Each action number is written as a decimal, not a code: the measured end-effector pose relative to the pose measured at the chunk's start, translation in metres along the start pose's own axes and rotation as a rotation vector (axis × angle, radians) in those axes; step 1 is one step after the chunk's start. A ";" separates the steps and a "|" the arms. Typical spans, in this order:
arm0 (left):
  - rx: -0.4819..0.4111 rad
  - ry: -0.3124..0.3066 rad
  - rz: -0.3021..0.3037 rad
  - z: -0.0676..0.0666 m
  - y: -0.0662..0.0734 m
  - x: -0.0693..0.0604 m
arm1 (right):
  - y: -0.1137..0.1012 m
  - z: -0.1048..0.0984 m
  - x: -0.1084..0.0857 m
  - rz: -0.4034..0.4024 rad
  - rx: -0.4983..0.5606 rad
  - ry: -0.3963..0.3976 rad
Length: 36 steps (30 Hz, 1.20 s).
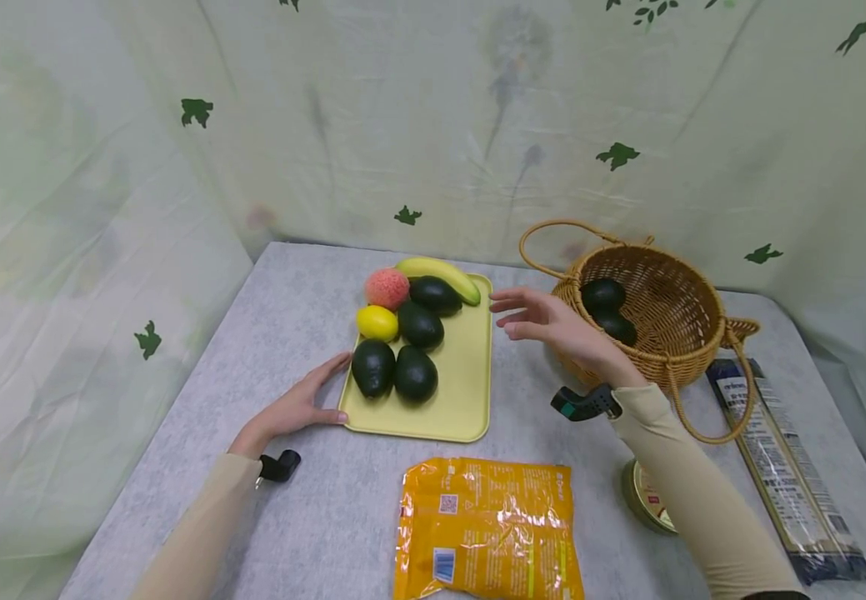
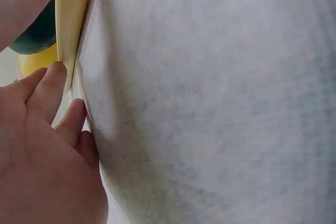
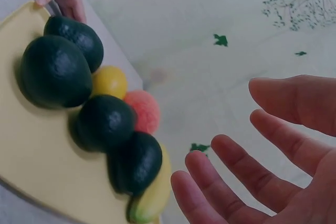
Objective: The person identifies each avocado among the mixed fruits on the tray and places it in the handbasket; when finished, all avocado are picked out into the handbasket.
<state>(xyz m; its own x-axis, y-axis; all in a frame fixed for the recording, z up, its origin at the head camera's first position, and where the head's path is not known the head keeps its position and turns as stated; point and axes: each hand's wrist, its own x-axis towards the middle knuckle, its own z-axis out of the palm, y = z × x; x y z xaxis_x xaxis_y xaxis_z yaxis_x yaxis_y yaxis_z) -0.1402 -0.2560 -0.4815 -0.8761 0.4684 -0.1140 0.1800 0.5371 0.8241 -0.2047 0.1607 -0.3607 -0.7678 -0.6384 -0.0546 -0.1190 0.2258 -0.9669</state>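
On a pale yellow tray (image 1: 463, 392) lie several dark green avocados (image 1: 416, 375), a yellow lemon (image 1: 377, 322), a bumpy pink-red round thing (image 1: 387, 288) and a yellow-green banana (image 1: 443, 273). My left hand (image 1: 299, 406) touches the tray's left edge, thumb and fingers spread along it. Between the tray and a wicker basket (image 1: 691, 354), my right hand (image 1: 553, 325) hovers with loosely extended fingers, holding nothing. Inside the basket are two more dark avocados (image 1: 603, 295), partly behind its rim. The right wrist view shows the right hand's spread fingers (image 3: 244, 166) apart from the fruit.
An orange plastic packet (image 1: 488, 529) lies at the table's front. Under the right forearm, a round can (image 1: 646, 500) is partly covered. A long, dark-ended packet (image 1: 788, 475) lies at the right, beside the basket's looped handle. A leaf-patterned curtain (image 1: 327, 150) hangs behind the table.
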 end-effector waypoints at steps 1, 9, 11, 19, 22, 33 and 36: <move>-0.003 0.001 0.000 0.000 0.000 0.000 | 0.001 0.004 0.002 -0.002 0.013 -0.008; -0.007 0.001 0.000 0.001 0.000 0.000 | 0.009 0.029 0.018 -0.015 -0.032 -0.075; -0.011 0.000 -0.001 0.001 -0.001 0.000 | 0.012 0.035 0.022 -0.001 -0.038 -0.090; -0.008 -0.001 -0.005 0.001 -0.002 0.001 | 0.029 0.053 0.035 -0.013 -0.080 -0.198; -0.006 0.000 -0.007 0.001 -0.002 0.001 | 0.035 0.060 0.039 0.000 -0.100 -0.238; -0.002 0.002 -0.003 0.001 -0.002 0.001 | 0.043 0.078 0.050 0.036 -0.168 -0.303; -0.002 0.003 -0.001 0.001 -0.001 0.001 | 0.044 0.081 0.052 0.035 -0.188 -0.312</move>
<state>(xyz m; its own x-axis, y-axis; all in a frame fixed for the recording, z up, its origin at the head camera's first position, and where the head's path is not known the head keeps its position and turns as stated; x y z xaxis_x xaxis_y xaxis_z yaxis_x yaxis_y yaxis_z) -0.1405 -0.2557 -0.4834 -0.8778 0.4654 -0.1134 0.1779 0.5365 0.8250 -0.1989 0.0779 -0.4260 -0.5480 -0.8151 -0.1880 -0.2323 0.3642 -0.9019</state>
